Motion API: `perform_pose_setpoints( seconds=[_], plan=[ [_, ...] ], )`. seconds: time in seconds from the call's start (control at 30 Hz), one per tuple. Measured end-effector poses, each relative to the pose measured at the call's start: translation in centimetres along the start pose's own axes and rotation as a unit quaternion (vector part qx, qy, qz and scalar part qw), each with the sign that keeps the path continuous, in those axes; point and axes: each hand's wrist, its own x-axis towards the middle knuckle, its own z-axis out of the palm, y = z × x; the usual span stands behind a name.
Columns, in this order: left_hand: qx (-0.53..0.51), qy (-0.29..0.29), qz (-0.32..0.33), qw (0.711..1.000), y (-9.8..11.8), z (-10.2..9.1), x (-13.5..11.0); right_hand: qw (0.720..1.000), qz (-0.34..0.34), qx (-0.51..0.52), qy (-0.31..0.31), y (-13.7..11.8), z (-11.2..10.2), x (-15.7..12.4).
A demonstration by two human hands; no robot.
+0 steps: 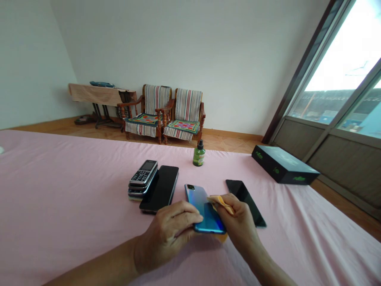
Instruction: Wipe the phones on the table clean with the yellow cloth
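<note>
My left hand (166,234) grips the near end of a blue smartphone (201,202), held back side up just above the pink tablecloth (65,190). My right hand (239,222) is closed on a folded orange cloth (222,203) and presses it against the phone's right edge. A black smartphone (245,201) lies flat just right of my right hand. To the left lies another black phone (160,188), and beside it a small stack of keypad phones (143,178).
A green spray bottle (199,153) stands behind the phones. A black box (284,164) with green print sits at the far right of the table. Two wooden chairs (166,115) and a side table (98,95) stand against the far wall; windows on the right.
</note>
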Motion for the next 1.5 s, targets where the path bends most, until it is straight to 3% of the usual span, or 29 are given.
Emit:
perform_pose_setpoints(
  seconds=[0.17, 0.27, 0.33, 0.53, 0.83, 0.97, 1.13, 1.23, 1.5],
  plan=[
    [0.053, -0.103, 0.006, 0.993, 0.6, -0.5, -1.2, 0.998, -0.053, -0.016, 0.044, 0.1, -0.2, 0.2],
    [0.084, -0.181, 0.014, 0.98, 1.2, -1.1, -1.6, 0.997, -0.066, -0.028, 0.03, 0.3, -0.3, 0.2],
    [0.079, -0.201, 0.007, 0.976, 1.5, -1.5, -1.8, 0.996, -0.076, -0.034, 0.016, 0.4, -0.2, 0.1],
    [0.026, -0.158, -0.047, 0.986, 1.7, -1.9, -1.9, 0.995, -0.085, -0.05, -0.003, 0.5, 0.2, -0.2],
    [0.01, -0.19, -0.054, 0.98, 2.2, -1.2, -2.2, 0.998, -0.054, -0.022, -0.008, -0.2, 0.2, -0.1],
    [-0.001, -0.214, -0.05, 0.975, 2.1, -1.8, -2.3, 0.996, -0.028, -0.052, -0.065, -0.7, 0.7, 1.2],
    [-0.003, -0.221, -0.047, 0.974, 1.8, -1.7, -2.6, 0.977, -0.1, -0.174, -0.068, 0.0, 2.3, 4.0],
    [-0.001, -0.222, -0.04, 0.974, 1.5, -1.4, -2.9, 0.971, -0.123, -0.192, -0.072, 1.5, 3.3, 4.9],
    [0.031, -0.242, -0.034, 0.969, 1.1, -0.9, -3.0, 0.955, -0.187, -0.202, -0.108, 4.0, 3.9, 4.0]
  ],
)
